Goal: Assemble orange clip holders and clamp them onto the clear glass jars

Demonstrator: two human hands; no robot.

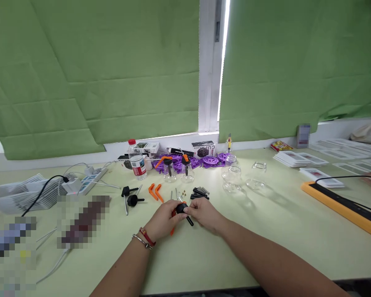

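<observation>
My left hand [170, 212] is closed around a black cap with a short handle [182, 207], which has orange at its top. An orange lever [173, 222] shows under the left fingers. My right hand [200, 210] pinches at the same cap from the other side; the contact point is partly hidden. Just beyond the hands lie several black handle pieces and springs [200, 192] and a few tiny brass-coloured parts [184, 193]. Two orange levers [156, 192] lie to the left, near two black caps with rods [131, 198].
Two glass bottles with black-and-orange tops [187, 176] stand behind the hands. Clear glass jars [231, 181] stand to the right. Farther back are purple plastic parts [210, 161] and a water bottle [138, 163]. A power strip [92, 180] is left, an orange-edged device [343, 208] right.
</observation>
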